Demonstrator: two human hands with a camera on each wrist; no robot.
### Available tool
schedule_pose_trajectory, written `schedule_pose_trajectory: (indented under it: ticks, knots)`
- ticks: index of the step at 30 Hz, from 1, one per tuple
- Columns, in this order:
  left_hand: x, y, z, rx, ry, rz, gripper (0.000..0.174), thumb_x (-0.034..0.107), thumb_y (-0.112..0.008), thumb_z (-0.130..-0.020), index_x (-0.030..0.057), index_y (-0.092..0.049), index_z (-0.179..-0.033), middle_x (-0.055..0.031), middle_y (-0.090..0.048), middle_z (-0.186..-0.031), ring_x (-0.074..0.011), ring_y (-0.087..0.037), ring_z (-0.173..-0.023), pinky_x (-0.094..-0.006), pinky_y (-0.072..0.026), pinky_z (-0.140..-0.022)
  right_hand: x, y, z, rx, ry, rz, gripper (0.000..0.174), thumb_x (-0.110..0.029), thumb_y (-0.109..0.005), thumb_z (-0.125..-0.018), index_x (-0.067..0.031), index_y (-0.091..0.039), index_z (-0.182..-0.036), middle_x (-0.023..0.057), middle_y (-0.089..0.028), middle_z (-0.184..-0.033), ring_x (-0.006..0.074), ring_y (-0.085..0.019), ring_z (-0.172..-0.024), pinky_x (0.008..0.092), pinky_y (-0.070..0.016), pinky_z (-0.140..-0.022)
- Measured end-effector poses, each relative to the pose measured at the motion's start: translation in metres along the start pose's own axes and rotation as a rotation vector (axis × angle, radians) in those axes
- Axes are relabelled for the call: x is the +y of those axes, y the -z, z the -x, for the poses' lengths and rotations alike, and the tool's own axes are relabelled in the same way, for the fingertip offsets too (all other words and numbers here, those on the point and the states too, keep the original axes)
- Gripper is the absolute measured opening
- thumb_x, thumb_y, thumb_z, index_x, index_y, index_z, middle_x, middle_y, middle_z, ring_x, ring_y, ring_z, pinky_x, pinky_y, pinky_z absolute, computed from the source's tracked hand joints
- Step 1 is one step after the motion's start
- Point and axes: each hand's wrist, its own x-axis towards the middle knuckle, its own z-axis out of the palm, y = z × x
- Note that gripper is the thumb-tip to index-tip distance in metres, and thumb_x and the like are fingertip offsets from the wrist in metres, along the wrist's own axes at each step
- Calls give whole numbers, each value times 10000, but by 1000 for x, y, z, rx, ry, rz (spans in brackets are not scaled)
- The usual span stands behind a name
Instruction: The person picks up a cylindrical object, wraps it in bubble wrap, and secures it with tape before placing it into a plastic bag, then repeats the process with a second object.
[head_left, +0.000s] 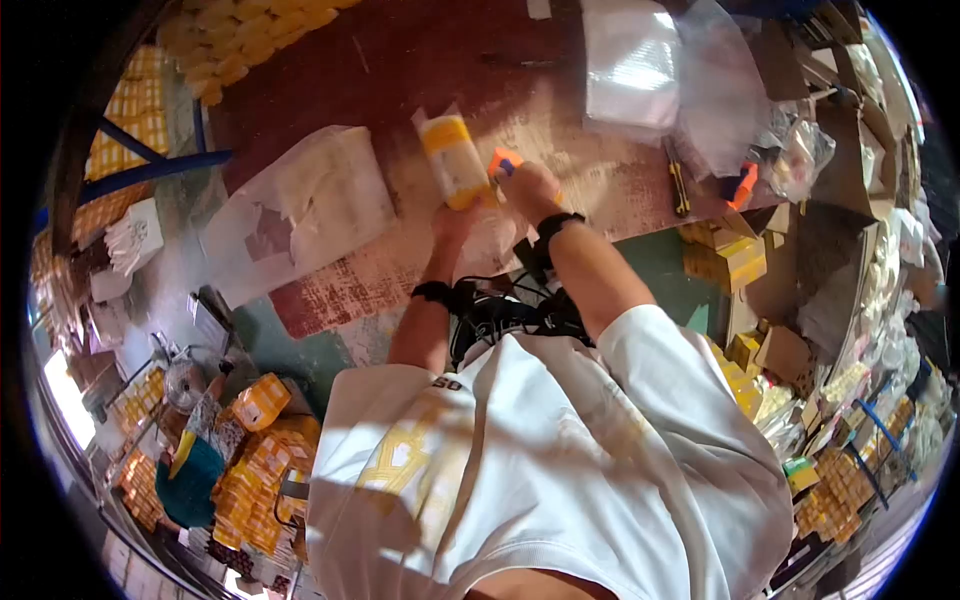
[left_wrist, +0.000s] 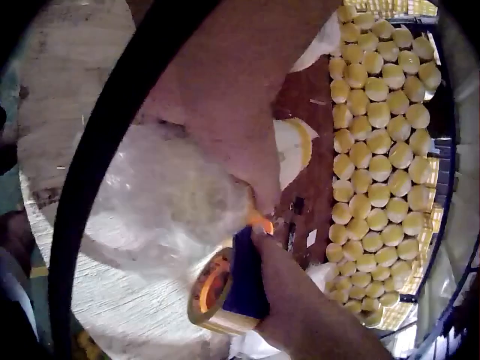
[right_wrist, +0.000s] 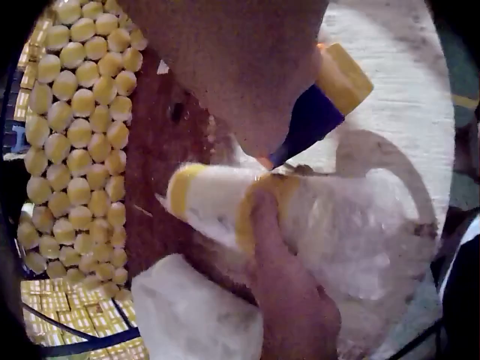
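Observation:
A cylindrical package [head_left: 455, 160] with white sides and yellow bands lies over the worn red tabletop, in a clear plastic bag [right_wrist: 349, 232] whose loose end bunches toward the body. My left hand [head_left: 453, 225] grips the package near its closer end, the thumb across the yellow band in the right wrist view. Beside it, my right hand [head_left: 532, 190] holds a blue and orange tape dispenser [left_wrist: 247, 281] by its blue body. A roll of tape [left_wrist: 214, 300] sits in the dispenser. The dispenser's orange tip is right at the bagged end of the package.
Clear plastic bags [head_left: 630, 70] are stacked at the back right, and a loose plastic bag [head_left: 310, 205] lies at left. A box cutter [head_left: 678, 180] and a second tape dispenser [head_left: 743, 186] lie at right. Rows of yellow-ended packages [left_wrist: 379, 165] line the table's far side.

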Motion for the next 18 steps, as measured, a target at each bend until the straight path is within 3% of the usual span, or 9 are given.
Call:
schedule_pose_trajectory:
  ticks: [1,2,4,9,12,14,15,17,18]
  knots:
    - [4,6,20,-86,113,73,675,548,-797,-803,46,-666,-1235,-147,-701,-1173,-282,-719,-905,-417,-584,-816,-7,32,13,-2,-61,-2,529,-556,-654,-902,-80,-744,-1114,134,-751,-993,300,-722,-1008,423,-555,-817]
    - [3,-2,34,13,-94,370,593,528,-674,-929,87,-604,-1319,-107,-680,-1195,-234,-701,-951,-418,-581,-837,2,47,3,45,-33,40,548,-571,-682,-875,-76,-747,-1099,136,-754,-1028,292,-723,-1014,415,-558,-822]
    - [41,6,57,-246,96,872,651,525,-685,-924,63,-544,-1361,-91,-645,-1232,-247,-659,-1048,-394,-560,-874,41,47,-36,-129,28,51,454,-461,-726,-889,-55,-740,-1092,166,-735,-1103,296,-707,-1062,431,-565,-837]
    - [87,27,84,-455,113,1515,756,590,-648,-911,80,-457,-1434,-126,-546,-1371,-304,-583,-1208,-417,-533,-963,84,65,-55,235,83,125,428,-394,-699,-912,7,-695,-1062,182,-717,-1071,344,-702,-1009,453,-562,-849]
    - [62,27,69,-513,262,1934,740,577,-649,-907,90,-462,-1432,-137,-519,-1402,-322,-569,-1222,-429,-525,-990,59,94,-7,409,488,-173,330,-267,-678,-917,6,-663,-1102,185,-703,-1005,357,-694,-962,445,-560,-838]
    - [40,30,50,-610,413,2124,720,557,-647,-907,82,-475,-1419,-139,-540,-1383,-319,-580,-1204,-429,-518,-1006,36,115,49,237,785,-549,288,-103,-627,-907,-76,-640,-1193,174,-670,-1010,306,-677,-910,419,-546,-788]
    - [47,30,51,-718,226,2041,658,541,-584,-928,85,-503,-1396,-134,-562,-1366,-297,-580,-1208,-424,-507,-1015,17,138,85,275,941,-290,332,-63,-645,-878,-86,-625,-1209,147,-650,-1043,295,-671,-904,424,-544,-805]
    - [69,26,73,-817,-51,1886,580,511,-489,-959,90,-547,-1355,-125,-596,-1335,-263,-582,-1206,-414,-491,-1027,2,148,126,97,1215,-314,604,-92,-736,-802,-134,-545,-1374,175,-536,-1340,362,-576,-1224,462,-511,-1003]
    - [85,25,90,-813,-143,1825,557,496,-458,-969,92,-565,-1338,-121,-609,-1321,-252,-585,-1201,-409,-486,-1029,-7,145,144,132,1179,-256,617,-103,-742,-797,-133,-548,-1383,191,-503,-1376,377,-545,-1262,468,-496,-1028]
